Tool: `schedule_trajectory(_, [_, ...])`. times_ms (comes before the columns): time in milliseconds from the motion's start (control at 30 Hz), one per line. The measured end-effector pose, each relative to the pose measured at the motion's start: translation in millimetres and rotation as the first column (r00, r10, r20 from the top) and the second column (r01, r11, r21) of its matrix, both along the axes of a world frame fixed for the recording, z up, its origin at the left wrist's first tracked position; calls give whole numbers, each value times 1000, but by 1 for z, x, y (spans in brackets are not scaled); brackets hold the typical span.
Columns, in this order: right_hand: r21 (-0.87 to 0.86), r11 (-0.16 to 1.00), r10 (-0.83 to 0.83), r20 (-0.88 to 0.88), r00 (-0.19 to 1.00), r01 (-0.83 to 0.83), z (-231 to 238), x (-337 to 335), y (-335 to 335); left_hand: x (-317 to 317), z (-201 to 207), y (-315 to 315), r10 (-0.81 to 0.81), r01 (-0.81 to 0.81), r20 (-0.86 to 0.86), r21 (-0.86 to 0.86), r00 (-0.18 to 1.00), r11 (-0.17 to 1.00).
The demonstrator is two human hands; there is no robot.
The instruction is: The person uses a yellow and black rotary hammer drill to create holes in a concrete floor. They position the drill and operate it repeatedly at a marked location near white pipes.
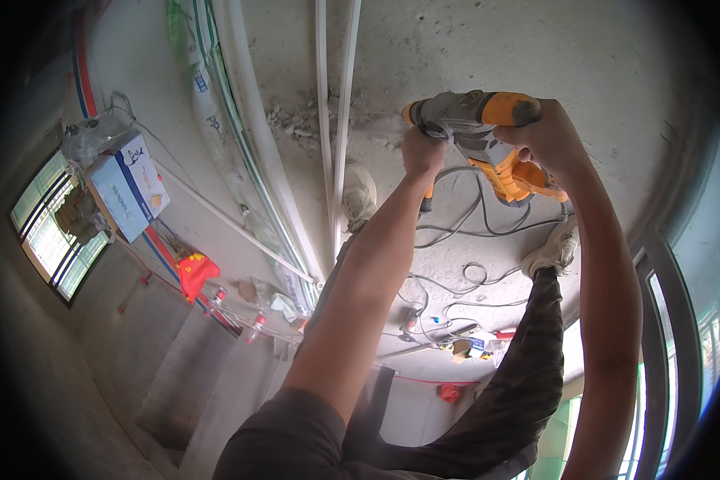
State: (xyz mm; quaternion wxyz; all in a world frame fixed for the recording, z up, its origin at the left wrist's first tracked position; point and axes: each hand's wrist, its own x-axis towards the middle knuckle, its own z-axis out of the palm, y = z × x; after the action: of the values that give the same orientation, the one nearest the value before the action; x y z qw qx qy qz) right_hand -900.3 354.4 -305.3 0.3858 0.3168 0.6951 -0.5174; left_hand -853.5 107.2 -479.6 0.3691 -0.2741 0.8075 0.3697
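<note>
Two-handed, gripping a rotary hammer (pixel 474 118) with fingers curled closed, left hand (pixel 424 152) at its front, right hand (pixel 547 138) at its rear.

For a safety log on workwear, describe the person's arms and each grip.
The left arm comes out of a dark short sleeve and is bare beyond it. The right arm is bare as far as it shows. The left grip and right grip are ungloved; no watch or band shows.

Grey concrete floor (pixel 496 254) with long white pipes (pixel 344 120) and looping dark cable (pixel 496 235).
</note>
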Motion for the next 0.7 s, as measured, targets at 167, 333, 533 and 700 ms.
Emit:
schedule_trajectory(167, [3,998,-57,-17,998,57,-22,5,0,-25,32,5,9,-8,76,-8,997,1000])
schedule_trajectory(333, [-80,954,-293,-43,955,289,-20,99,-37,28,-2,-49,-426,380,-269,-206,864,902])
schedule_trajectory(533, [-126,579,-809,39,587,806,9,251,-111,41,55,-50,-754,745,61,-224,654,628])
schedule_trajectory(700, [-128,704,-698,59,714,698,-28,245,-104,33,34,-51,-748,735,64,-253,661,629])
